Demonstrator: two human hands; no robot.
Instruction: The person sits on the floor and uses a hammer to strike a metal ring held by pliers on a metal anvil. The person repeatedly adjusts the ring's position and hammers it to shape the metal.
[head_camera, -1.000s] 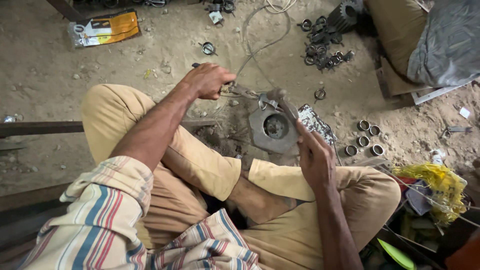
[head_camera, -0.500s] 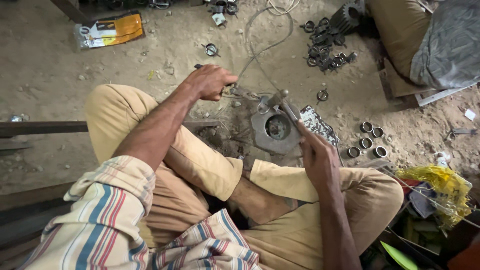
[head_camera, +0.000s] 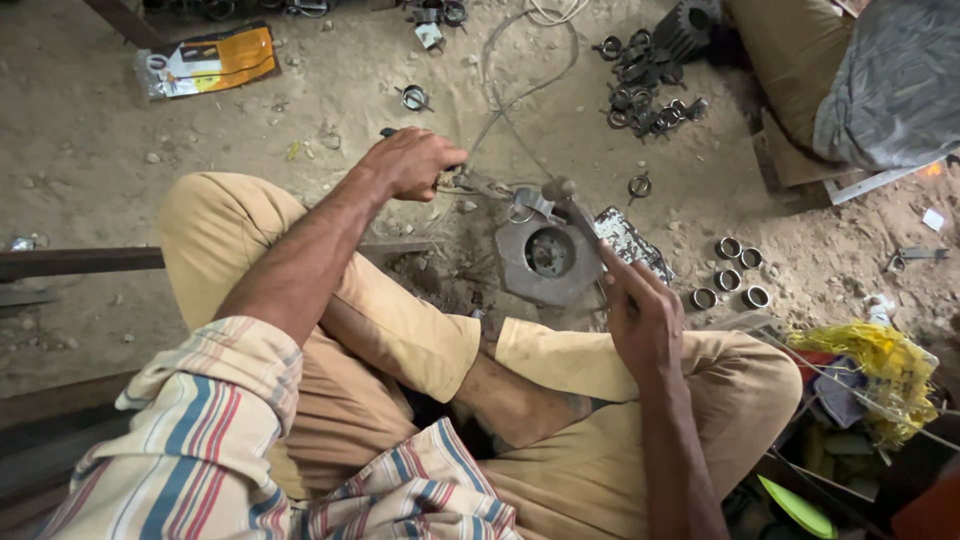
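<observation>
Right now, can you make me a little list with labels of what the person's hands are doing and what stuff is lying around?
place: sandy ground, person sitting cross-legged
left hand: closed on pliers
right hand: closed on a hammer, head raised
under the tools: round metal block with a hole in the middle
near the right hand: five small metal rings
far side: dark pile of metal parts, yellow packet
</observation>
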